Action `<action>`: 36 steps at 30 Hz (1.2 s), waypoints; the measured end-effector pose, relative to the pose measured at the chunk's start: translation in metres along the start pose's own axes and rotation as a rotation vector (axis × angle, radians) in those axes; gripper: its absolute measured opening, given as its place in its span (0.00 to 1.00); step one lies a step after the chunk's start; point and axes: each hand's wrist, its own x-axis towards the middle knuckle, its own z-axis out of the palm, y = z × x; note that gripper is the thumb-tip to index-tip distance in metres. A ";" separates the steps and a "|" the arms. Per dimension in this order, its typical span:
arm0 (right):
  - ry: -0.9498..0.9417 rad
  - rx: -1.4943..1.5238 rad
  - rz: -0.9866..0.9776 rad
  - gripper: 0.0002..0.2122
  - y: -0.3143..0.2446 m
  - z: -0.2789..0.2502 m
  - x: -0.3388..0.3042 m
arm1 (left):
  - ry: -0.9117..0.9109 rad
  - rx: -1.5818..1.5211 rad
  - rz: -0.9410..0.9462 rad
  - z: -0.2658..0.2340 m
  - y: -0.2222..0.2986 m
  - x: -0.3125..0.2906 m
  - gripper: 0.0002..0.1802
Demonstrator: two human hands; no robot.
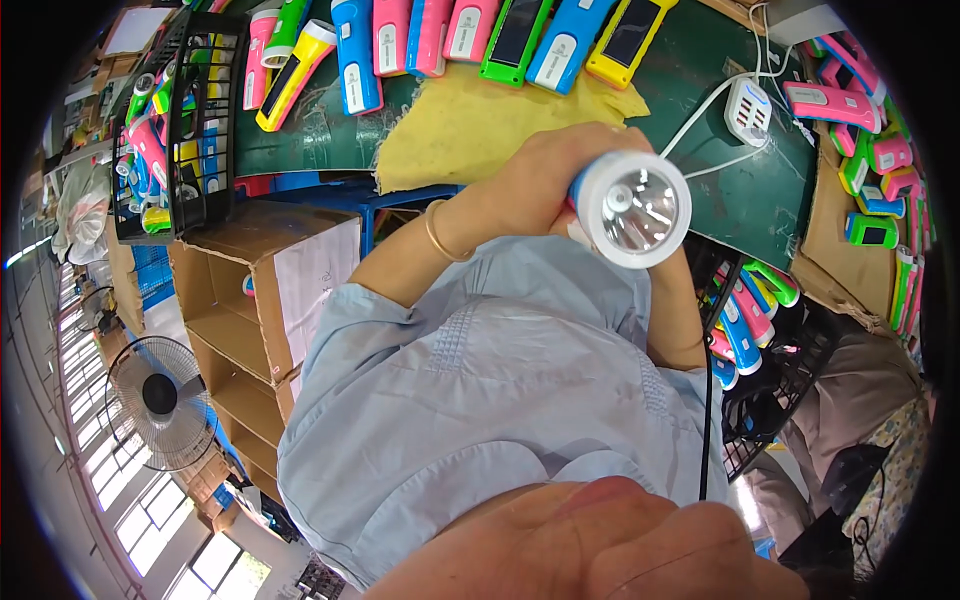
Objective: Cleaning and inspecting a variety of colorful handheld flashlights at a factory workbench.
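Observation:
A flashlight (636, 210) with a white rim, a silver reflector and a blue body is held above the front edge of the table, its lens facing up at me. My left hand (548, 172) is closed around its body from the left, and a bracelet circles that wrist. On the right, my right forearm (678, 315) rises behind the flashlight head, which hides the right hand's fingers. Beneath the hands lies a yellow cloth (445, 135). Along its far side is a row of flashlights in pink, blue, green and yellow, among them a blue one (568, 45).
A white multi-port USB charger (748, 110) with cables sits on the green table (735, 205). Black crates (205, 120) of flashlights stand left and lower right. A cardboard box (835, 255) of flashlights is at right. Cardboard shelving (225, 340) and a fan (160, 395) stand left.

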 end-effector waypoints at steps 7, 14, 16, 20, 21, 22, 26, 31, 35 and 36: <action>0.000 -0.223 0.146 0.07 -0.010 -0.033 -0.004 | 0.084 0.169 -0.141 -0.001 0.003 -0.011 0.40; 0.021 -0.081 0.331 0.09 -0.021 -0.025 -0.012 | 0.182 0.040 -0.375 0.004 0.006 -0.011 0.41; 0.012 -0.052 0.331 0.10 -0.023 -0.024 -0.011 | 0.193 0.060 -0.351 0.003 0.006 -0.005 0.41; 0.076 -0.023 0.163 0.11 -0.039 -0.024 0.010 | 0.036 -0.361 -0.456 -0.012 0.002 0.009 0.42; 0.019 0.003 0.162 0.10 -0.043 -0.025 0.015 | 0.090 -0.347 -0.498 -0.010 0.008 0.013 0.41; -0.038 0.031 0.158 0.10 -0.047 -0.026 0.020 | 0.087 -0.346 -0.498 -0.010 0.007 0.013 0.41; -0.063 -0.152 0.148 0.08 -0.053 -0.024 0.039 | 0.122 -0.205 -0.470 -0.009 0.001 0.012 0.40; -0.031 -0.273 0.131 0.08 -0.054 -0.018 0.040 | 0.159 -0.123 -0.554 -0.005 -0.003 0.010 0.39; 0.029 -0.554 0.165 0.09 -0.063 -0.011 0.039 | 0.257 0.018 -0.451 0.004 -0.003 0.011 0.41; 0.041 -0.636 0.171 0.09 -0.063 -0.009 0.039 | 0.253 0.093 -0.458 0.005 -0.001 0.013 0.42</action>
